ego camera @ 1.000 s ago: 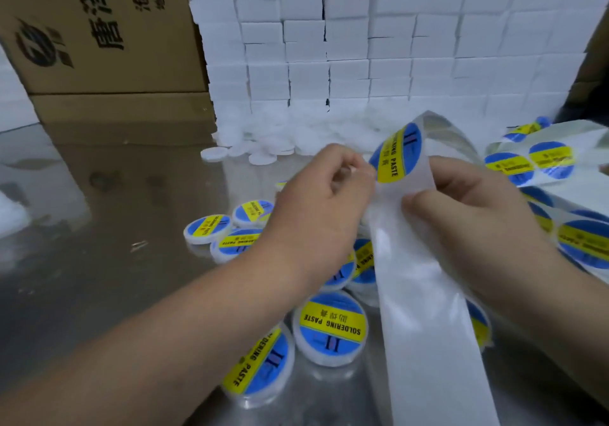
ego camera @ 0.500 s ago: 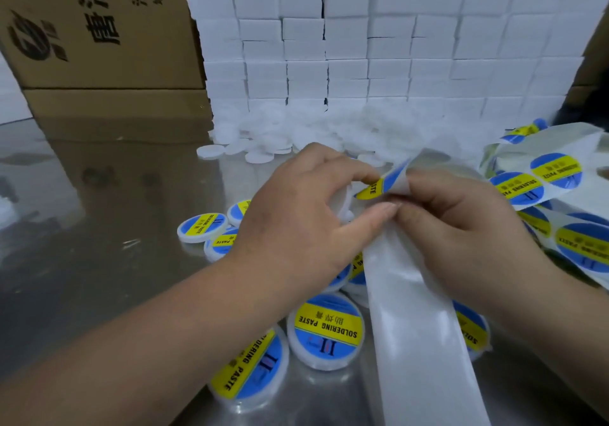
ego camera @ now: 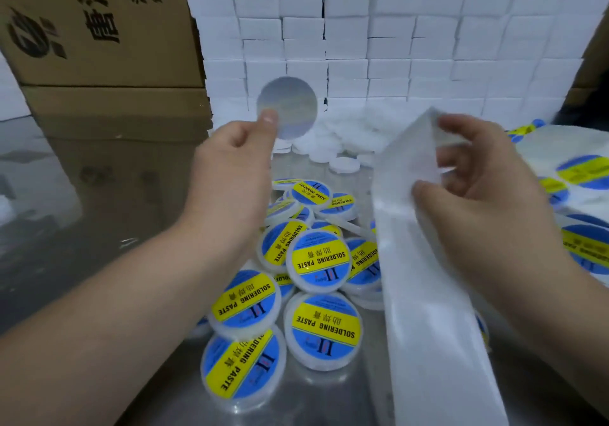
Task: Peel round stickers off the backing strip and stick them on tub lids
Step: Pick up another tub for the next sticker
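My left hand point(ego camera: 230, 165) pinches a round sticker point(ego camera: 290, 109) by its lower edge and holds it up in the air, its pale back side facing me. My right hand point(ego camera: 474, 191) grips the white backing strip point(ego camera: 425, 294), which bends over at the top and runs down to the bottom edge. Between and below my hands lies a heap of white tub lids point(ego camera: 324, 327) that carry blue and yellow "SOLDERING PASTE" stickers. Behind them sits a pile of bare white lids point(ego camera: 342, 142).
A wall of stacked white boxes point(ego camera: 379, 47) closes the back. Brown cartons point(ego camera: 99, 47) stand at the back left. More strip with unpeeled stickers point(ego camera: 583, 175) lies at the right. The shiny metal table point(ego camera: 82, 228) shows bare at the left.
My left hand has pulled the sticker free of the strip and lifted it up and to the left. My right hand moved right with the strip, now bare at its bend.
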Action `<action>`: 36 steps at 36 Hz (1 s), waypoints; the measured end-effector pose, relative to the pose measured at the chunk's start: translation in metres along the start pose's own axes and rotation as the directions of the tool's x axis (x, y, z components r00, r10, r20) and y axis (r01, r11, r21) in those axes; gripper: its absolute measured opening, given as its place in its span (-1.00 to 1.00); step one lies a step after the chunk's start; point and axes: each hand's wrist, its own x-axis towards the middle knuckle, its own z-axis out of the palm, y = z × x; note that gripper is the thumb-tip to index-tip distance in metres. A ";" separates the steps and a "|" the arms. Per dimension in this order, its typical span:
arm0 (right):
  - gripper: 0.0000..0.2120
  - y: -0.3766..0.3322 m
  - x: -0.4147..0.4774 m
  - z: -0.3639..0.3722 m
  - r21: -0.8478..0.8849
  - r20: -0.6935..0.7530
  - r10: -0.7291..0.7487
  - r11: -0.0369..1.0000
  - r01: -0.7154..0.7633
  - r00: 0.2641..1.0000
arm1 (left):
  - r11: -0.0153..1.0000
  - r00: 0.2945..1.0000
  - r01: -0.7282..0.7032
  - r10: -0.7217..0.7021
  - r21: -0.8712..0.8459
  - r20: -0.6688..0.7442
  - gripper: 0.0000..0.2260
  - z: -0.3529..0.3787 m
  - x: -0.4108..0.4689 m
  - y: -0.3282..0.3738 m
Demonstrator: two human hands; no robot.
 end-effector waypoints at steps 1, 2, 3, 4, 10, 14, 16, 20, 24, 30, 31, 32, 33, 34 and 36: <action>-0.53 0.001 0.002 -0.002 -0.045 -0.086 -0.017 0.999 0.014 0.996 | 0.999 0.999 -0.029 0.028 0.036 0.019 -0.71 0.001 -0.001 -0.001; -0.50 0.000 0.003 -0.004 -0.088 -0.169 -0.048 0.996 0.033 0.984 | 0.996 0.998 -0.062 0.060 0.063 0.037 -0.72 0.001 -0.003 -0.002; -0.50 0.000 0.004 -0.007 -0.129 -0.238 -0.094 0.990 0.064 0.967 | 0.993 0.995 -0.093 0.089 0.077 0.050 -0.72 0.002 -0.005 -0.002; -0.51 -0.002 0.005 -0.011 -0.162 -0.280 -0.154 0.980 0.112 0.948 | 0.990 0.992 -0.113 0.108 0.083 0.062 -0.72 0.002 -0.007 -0.001; -0.74 -0.017 -0.001 -0.022 -0.282 -0.031 -0.530 0.818 0.501 0.847 | 0.935 0.953 -0.299 0.281 0.192 0.112 -0.75 0.001 -0.016 0.003; -0.70 -0.021 -0.006 -0.013 -0.116 0.101 -0.235 0.962 0.246 0.967 | 0.851 0.897 -0.441 0.413 0.284 0.156 -0.74 0.002 -0.023 0.004; -0.63 -0.020 -0.006 -0.010 -0.052 0.153 -0.070 0.996 0.078 0.986 | 0.814 0.870 -0.494 0.459 0.306 0.180 -0.73 0.000 -0.025 0.006; -0.66 -0.019 -0.003 -0.012 -0.062 0.142 0.013 0.998 -0.004 0.990 | 0.747 0.812 -0.584 0.535 0.317 0.235 -0.76 -0.002 -0.026 0.008; -0.84 -0.022 0.001 -0.013 0.010 0.085 0.072 0.997 -0.073 0.994 | 0.690 0.768 -0.641 0.582 0.337 0.268 -0.70 -0.002 -0.026 0.008; -0.91 -0.018 -0.001 -0.008 0.101 0.042 0.080 0.991 -0.084 0.996 | 0.677 0.777 -0.629 0.542 0.381 0.320 -0.62 -0.001 -0.025 0.007; -0.91 -0.016 0.000 -0.009 0.104 0.003 0.078 0.991 -0.078 0.997 | 0.696 0.801 -0.599 0.505 0.397 0.322 -0.61 0.000 -0.024 0.006; -0.88 -0.015 0.001 -0.010 0.114 -0.047 0.081 0.991 -0.075 0.996 | 0.716 0.825 -0.564 0.465 0.412 0.321 -0.64 0.001 -0.023 0.005; -0.83 -0.014 0.004 -0.012 0.134 -0.102 0.091 0.988 -0.077 0.991 | 0.747 0.855 -0.515 0.414 0.419 0.313 -0.68 0.002 -0.021 0.003; -0.79 -0.013 0.008 -0.015 0.162 -0.145 0.102 0.984 -0.078 0.984 | 0.806 0.892 -0.440 0.342 0.396 0.295 -0.73 0.003 -0.018 0.002; -0.78 -0.014 0.012 -0.019 0.190 -0.178 0.100 0.980 -0.065 0.979 | 0.957 0.952 -0.215 0.162 0.193 0.258 -0.90 0.004 -0.014 0.002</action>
